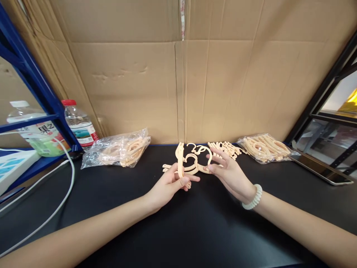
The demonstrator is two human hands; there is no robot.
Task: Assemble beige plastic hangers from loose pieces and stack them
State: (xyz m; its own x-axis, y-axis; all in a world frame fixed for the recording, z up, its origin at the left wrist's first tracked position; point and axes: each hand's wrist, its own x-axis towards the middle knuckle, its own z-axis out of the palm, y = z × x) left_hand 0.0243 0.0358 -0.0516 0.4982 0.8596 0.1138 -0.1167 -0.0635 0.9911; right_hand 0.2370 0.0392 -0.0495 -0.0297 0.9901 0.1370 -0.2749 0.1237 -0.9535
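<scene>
Between the fingers and thumb of my left hand [171,180] stands a cream plastic hanger arm [180,160], held nearly upright. My right hand [230,171], with a pale coiled band at its wrist, pinches a curved cream hanger hook [209,154] just to the right. Whether the hook and the arm touch I cannot tell. Behind both hands, assembled-looking cream hangers [192,169] lie on the black table, partly covered by my fingers. Further back on the right is a pile of loose cream hanger pieces [227,149].
Clear plastic bags of cream hanger parts lie at the left [119,149] and right [264,147]. A dark flat tablet-like device [323,169] rests far right. Bottles [79,124], a blue frame [33,78] and a white cable [71,178] are at left; a cardboard wall [125,89] stands behind.
</scene>
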